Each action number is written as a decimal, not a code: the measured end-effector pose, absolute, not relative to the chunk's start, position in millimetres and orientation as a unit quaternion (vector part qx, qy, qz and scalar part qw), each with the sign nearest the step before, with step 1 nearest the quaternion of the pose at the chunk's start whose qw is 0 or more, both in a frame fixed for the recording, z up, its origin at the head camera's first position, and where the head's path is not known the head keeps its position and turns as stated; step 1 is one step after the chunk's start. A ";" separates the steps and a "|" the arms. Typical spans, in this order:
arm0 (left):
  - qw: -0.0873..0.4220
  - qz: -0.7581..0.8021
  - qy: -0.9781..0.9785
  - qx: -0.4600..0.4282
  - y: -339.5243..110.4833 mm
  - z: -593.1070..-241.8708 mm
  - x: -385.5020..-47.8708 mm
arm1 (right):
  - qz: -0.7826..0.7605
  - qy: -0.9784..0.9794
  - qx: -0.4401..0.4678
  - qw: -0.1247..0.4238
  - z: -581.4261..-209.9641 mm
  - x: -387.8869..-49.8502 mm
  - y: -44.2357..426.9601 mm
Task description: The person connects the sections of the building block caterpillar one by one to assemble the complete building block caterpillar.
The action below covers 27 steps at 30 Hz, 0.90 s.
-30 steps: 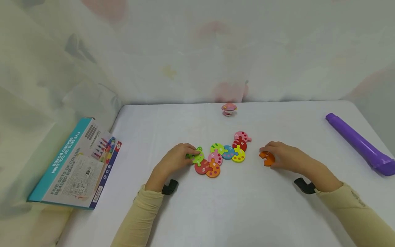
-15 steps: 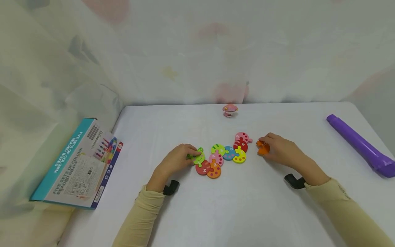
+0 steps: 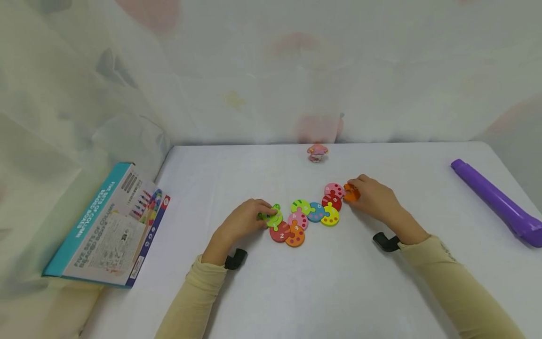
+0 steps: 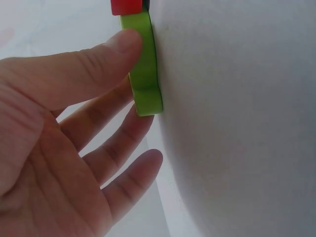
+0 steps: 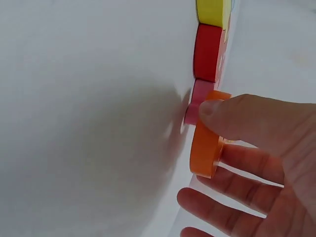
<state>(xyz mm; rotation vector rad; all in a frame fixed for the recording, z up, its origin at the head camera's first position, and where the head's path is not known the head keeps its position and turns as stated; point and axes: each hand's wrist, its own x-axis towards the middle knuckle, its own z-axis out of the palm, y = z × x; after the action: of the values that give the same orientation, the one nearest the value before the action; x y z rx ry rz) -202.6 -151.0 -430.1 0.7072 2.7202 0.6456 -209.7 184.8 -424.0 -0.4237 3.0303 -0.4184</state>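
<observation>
A caterpillar of numbered, coloured round puzzle pieces zigzags across the white table. Its green head piece (image 3: 276,218) is at the left end, joined to a red piece (image 3: 279,232). My left hand (image 3: 245,218) pinches that head piece, the thumb lying on its edge in the left wrist view. An orange puzzle piece (image 5: 205,148) is pinched between my right hand's (image 3: 374,197) thumb and fingers. It is held right beside the pink end piece (image 3: 334,189), overlapping its knob in the right wrist view. Whether the two interlock I cannot tell.
A small pink figurine (image 3: 317,152) stands near the table's back edge. On the right lies a long purple tube-like object (image 3: 495,200). A cardboard box (image 3: 107,226) leans at the left against the draped cloth.
My right hand has carried the orange piece left and away from me, up to the pink end piece. The left hand stays on the green head piece.
</observation>
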 end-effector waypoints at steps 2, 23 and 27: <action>0.129 0.223 0.935 0.242 -151.3 -430.9 -202.2 | -0.135 0.982 -0.132 0.033 -423.9 -209.9 182.3; 0.120 0.213 0.936 0.252 -153.6 -428.1 -200.1 | -0.121 0.986 -0.097 0.067 -431.8 -212.3 174.5; 0.124 0.217 0.934 0.255 -155.2 -429.9 -201.1 | -0.134 0.985 -0.087 0.066 -428.3 -208.5 177.1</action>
<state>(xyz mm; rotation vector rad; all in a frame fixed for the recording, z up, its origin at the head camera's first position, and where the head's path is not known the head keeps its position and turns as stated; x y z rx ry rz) -201.1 -155.2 -429.9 0.7439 2.7229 0.6314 -208.5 177.1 -428.3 -0.2622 2.9706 -0.4030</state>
